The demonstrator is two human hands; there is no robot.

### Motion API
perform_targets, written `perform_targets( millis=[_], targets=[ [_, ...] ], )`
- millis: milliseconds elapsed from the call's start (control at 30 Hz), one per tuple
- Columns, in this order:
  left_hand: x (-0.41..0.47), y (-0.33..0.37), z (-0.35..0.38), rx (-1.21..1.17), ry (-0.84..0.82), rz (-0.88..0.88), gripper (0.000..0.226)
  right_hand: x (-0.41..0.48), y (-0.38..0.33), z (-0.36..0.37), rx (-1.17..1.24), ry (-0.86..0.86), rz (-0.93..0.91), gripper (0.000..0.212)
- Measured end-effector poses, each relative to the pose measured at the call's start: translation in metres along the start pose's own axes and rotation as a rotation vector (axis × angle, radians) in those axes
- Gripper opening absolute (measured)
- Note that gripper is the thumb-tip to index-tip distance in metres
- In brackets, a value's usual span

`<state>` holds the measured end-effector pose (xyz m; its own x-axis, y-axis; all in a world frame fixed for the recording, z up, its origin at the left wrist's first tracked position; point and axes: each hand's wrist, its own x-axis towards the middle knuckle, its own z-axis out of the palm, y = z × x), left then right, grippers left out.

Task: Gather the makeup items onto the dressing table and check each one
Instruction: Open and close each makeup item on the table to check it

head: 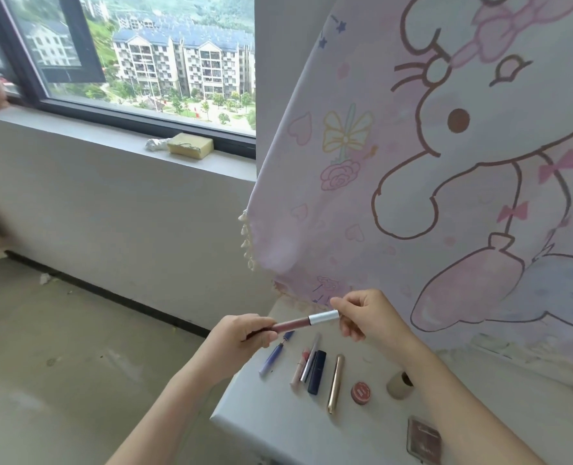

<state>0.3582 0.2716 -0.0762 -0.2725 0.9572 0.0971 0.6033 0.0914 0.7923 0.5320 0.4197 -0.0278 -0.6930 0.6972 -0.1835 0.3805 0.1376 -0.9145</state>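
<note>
Checking step: left hand (241, 332) grips the lip gloss (306, 322), right hand (362, 313) pinches its silver cap (323, 317); next, probably pull apart.

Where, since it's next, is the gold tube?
Head view, lower right of centre: the gold tube lies on the dressing table between the navy tube and the red pot.

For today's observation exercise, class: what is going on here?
A person holds a lip gloss tube above the dressing table, the left hand gripping its pinkish body and the right hand pinching its silver cap, which looks closed. On the table lie other makeup items in a row, among them a navy lipstick, a gold tube and a red pot.
</note>
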Motion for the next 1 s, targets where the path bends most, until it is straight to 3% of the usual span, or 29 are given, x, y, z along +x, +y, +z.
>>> perform_targets(
  millis=[167, 267, 367, 433, 533, 633, 700, 867, 1000],
  targets=[
    [-0.007, 0.000, 0.000, 0.069, 0.023, 0.004, 0.027, 0.000, -0.005, 0.005, 0.058, -0.086, 0.000, 0.030],
    [-0.011, -0.002, -0.001, 0.042, 0.061, -0.009, 0.018, 0.000, -0.005, 0.008, 0.017, -0.147, -0.057, 0.009],
    [-0.013, -0.004, -0.003, 0.039, 0.095, -0.015, 0.011, 0.001, -0.004, 0.007, 0.097, -0.205, -0.076, 0.017],
    [-0.014, -0.004, -0.003, 0.045, 0.106, -0.012, 0.011, 0.002, -0.007, 0.010, 0.116, -0.217, -0.023, 0.011],
    [-0.013, -0.006, -0.004, 0.026, 0.108, -0.029, 0.011, 0.006, -0.007, 0.016, 0.071, -0.172, 0.070, 0.042],
    [-0.013, -0.009, -0.003, 0.074, 0.078, -0.033, 0.013, 0.007, -0.001, 0.013, -0.020, -0.182, 0.039, 0.026],
    [-0.012, -0.011, -0.003, 0.078, 0.078, -0.047, 0.015, 0.007, 0.000, 0.009, 0.045, -0.222, -0.010, 0.013],
    [-0.008, -0.010, -0.001, 0.063, 0.093, -0.033, 0.013, 0.010, 0.001, 0.008, 0.168, -0.228, 0.069, 0.016],
    [-0.002, -0.009, 0.003, 0.087, 0.080, -0.023, 0.011, 0.012, 0.006, 0.008, 0.071, -0.168, 0.036, 0.015]
  ],
)
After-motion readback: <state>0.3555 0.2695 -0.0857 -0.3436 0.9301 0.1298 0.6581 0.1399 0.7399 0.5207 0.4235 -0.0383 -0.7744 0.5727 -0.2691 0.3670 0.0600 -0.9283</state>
